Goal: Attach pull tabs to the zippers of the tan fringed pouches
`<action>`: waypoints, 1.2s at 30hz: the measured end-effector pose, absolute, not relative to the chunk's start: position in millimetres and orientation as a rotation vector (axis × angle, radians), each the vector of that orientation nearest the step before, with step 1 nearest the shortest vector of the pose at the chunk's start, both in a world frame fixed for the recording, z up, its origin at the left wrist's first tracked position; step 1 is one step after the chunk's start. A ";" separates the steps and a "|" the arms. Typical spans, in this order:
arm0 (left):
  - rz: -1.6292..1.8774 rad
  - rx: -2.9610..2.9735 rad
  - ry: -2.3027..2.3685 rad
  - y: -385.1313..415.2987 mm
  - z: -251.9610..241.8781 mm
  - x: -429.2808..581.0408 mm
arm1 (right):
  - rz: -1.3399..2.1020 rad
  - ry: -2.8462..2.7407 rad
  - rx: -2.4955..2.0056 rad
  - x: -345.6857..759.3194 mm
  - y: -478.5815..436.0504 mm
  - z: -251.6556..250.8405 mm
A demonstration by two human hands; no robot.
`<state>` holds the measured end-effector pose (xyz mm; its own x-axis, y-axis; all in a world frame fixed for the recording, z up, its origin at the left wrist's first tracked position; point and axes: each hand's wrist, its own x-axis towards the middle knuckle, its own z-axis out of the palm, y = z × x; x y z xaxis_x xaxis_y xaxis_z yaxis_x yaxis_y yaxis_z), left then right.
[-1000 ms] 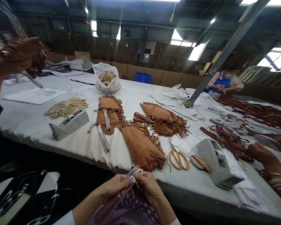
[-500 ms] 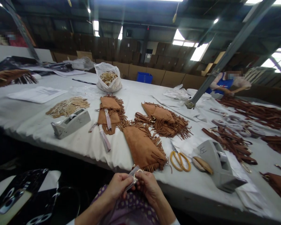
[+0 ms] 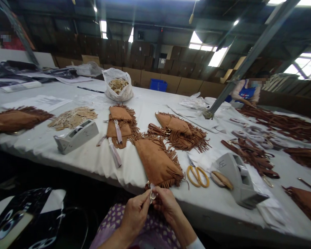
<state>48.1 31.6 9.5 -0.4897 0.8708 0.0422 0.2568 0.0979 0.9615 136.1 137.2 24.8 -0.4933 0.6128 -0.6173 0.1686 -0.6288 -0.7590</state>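
At the near edge of the desk (image 3: 67, 162), the left hand (image 3: 134, 214) and right hand (image 3: 167, 204) meet over a small metal ring (image 3: 152, 196). The fingers of both hands are pressed together, pinching the ring with a scrap of clear wrap at the lower corner of a tan fringed pouch (image 3: 158, 162) that lies flat on the white cloth. A second ago the hands held a long clear sleeve low over the lap; that sleeve has now drawn up into the pinch, and the hands have risen to the pouch's corner, which suggests the wrapping of its hardware is nearly closed. On the far left, a fringed bag (image 3: 14, 119) has come to rest on the desk where a co-worker's hand had held one aloft. Yellow-handled scissors (image 3: 197, 174) and a grey tape dispenser (image 3: 239, 180) lie to the right of the pouch, untouched. A second dispenser (image 3: 76, 136) stands to the left.
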 end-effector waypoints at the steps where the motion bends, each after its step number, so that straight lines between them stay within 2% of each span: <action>1: 1.387 1.138 1.831 31.0 7.8 47.8 | 2.200 -1.191 -1.385 136.7 137.4 26.3; 13: 0.743 1.771 2.232 34.3 15.2 42.9 | 2.289 -1.125 -1.170 143.3 134.9 43.4; 17: 0.844 1.879 2.233 19.7 4.8 36.1 | 2.177 -1.135 -1.251 141.3 135.5 41.3; 23: 0.906 2.140 2.175 -73.8 -48.6 -5.0 | 2.129 -1.090 -1.313 146.5 147.3 35.6; 26: 0.916 1.919 2.080 -95.3 -46.2 -26.9 | 2.103 -1.099 -1.314 149.6 151.1 33.0; 30: 1.136 1.280 2.176 -43.0 -4.2 -30.1 | 2.100 -1.114 -1.316 150.0 150.3 31.9; 33: 1.161 1.146 1.819 23.1 18.1 -4.1 | 2.119 -1.119 -1.282 150.1 146.4 31.4; 36: 1.113 0.935 1.512 67.6 14.4 29.9 | 2.092 -1.153 -1.223 153.0 146.5 26.9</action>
